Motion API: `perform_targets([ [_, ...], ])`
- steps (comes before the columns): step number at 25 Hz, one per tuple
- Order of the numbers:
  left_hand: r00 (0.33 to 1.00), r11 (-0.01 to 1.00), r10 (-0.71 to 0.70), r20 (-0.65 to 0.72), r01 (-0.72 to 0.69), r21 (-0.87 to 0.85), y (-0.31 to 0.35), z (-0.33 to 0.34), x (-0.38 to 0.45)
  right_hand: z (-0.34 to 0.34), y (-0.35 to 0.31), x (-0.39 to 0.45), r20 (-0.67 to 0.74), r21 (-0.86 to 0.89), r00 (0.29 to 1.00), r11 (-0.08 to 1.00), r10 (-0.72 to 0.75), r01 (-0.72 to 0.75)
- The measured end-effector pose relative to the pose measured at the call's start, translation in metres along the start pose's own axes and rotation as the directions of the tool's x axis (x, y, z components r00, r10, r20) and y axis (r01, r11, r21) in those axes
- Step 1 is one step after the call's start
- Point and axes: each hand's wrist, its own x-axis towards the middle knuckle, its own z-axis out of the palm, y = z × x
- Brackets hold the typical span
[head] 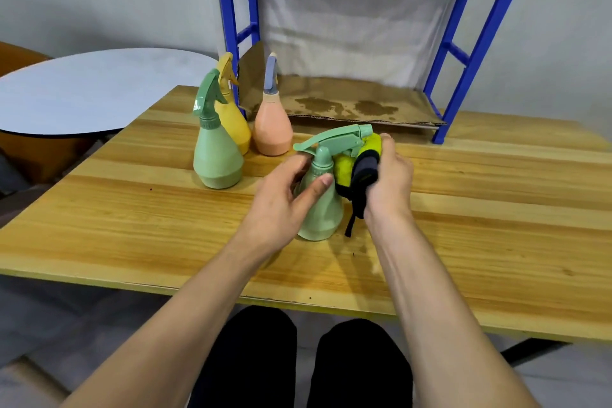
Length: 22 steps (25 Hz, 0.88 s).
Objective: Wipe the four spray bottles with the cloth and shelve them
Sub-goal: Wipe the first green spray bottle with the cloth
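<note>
Left hand [284,202] curls around a smooth, cone-shaped pale green plastic spray bottle [319,205] upright on the wood-grain table [132,225]; right hand [390,175] clutches a plush yellow-and-black cloth [356,166] against its trigger head, near three similar bottles [231,132]

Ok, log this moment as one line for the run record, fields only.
step: wiping | left hand: holds green bottle | right hand: presses cloth on its neck | waiting: three bottles | shelf: no bottles
</note>
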Motion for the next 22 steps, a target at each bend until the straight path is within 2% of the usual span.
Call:
perform_targets([
  [1, 1.000, 1.000, -0.003, -0.001, 0.003, 0.000, 0.001, 0.000, 0.000, 0.001, 0.000, 0.001, -0.021, 0.069, 0.996, 0.994, 0.083, -0.081],
  [2, 1.000, 1.000, -0.006, -0.003, 0.006, -0.004, 0.001, 0.000, 0.001, 0.000, 0.001, 0.000, -0.058, 0.062, 0.994, 0.994, 0.092, -0.088],
  [3, 1.000, 1.000, -0.012, -0.008, 0.012, -0.016, 0.000, -0.001, 0.001, -0.001, 0.002, -0.001, -0.105, 0.008, 0.994, 0.999, 0.034, -0.034],
  [5, 0.998, 0.995, -0.056, -0.018, 0.054, -0.083, 0.000, -0.002, -0.001, -0.005, -0.002, -0.010, -0.189, -0.071, 0.960, 0.978, -0.208, 0.198],
  [7, 0.995, 0.985, -0.090, -0.033, 0.084, -0.148, 0.001, 0.000, -0.003, -0.005, -0.010, -0.021, -0.171, -0.104, 0.906, 0.922, -0.386, 0.373],
  [10, 0.996, 0.996, -0.027, -0.088, 0.018, -0.092, -0.004, 0.006, -0.007, 0.003, -0.011, -0.036, -0.076, -0.217, 0.833, 0.824, -0.548, 0.522],
  [13, 0.997, 0.999, 0.011, -0.073, -0.015, -0.049, -0.012, 0.005, -0.011, 0.010, -0.010, -0.040, -0.092, -0.283, 0.781, 0.768, -0.617, 0.574],
  [14, 0.998, 0.998, 0.018, -0.059, -0.022, -0.054, -0.015, 0.004, -0.012, 0.010, -0.012, -0.039, -0.095, -0.299, 0.801, 0.784, -0.592, 0.544],
  [16, 0.999, 0.998, 0.018, -0.045, -0.021, -0.068, -0.017, 0.004, -0.012, 0.008, -0.010, -0.023, -0.113, -0.265, 0.902, 0.887, -0.417, 0.377],
  [18, 0.999, 0.998, 0.000, -0.046, -0.003, -0.070, -0.015, 0.005, -0.014, 0.008, -0.009, -0.009, -0.095, -0.013, 0.989, 0.993, -0.115, 0.115],
  [19, 0.999, 0.997, -0.003, -0.041, 0.000, -0.073, -0.013, 0.005, -0.015, 0.008, -0.007, -0.002, -0.082, 0.095, 0.997, 0.995, 0.002, 0.005],
  [20, 0.999, 0.997, -0.004, -0.036, 0.001, -0.083, -0.013, 0.006, -0.014, 0.006, -0.008, 0.002, -0.102, 0.114, 0.994, 0.993, 0.038, -0.026],
  [22, 0.999, 0.994, -0.009, -0.031, 0.006, -0.110, -0.015, 0.003, -0.012, 0.003, -0.010, 0.005, -0.197, -0.035, 0.979, 0.998, -0.051, 0.045],
])
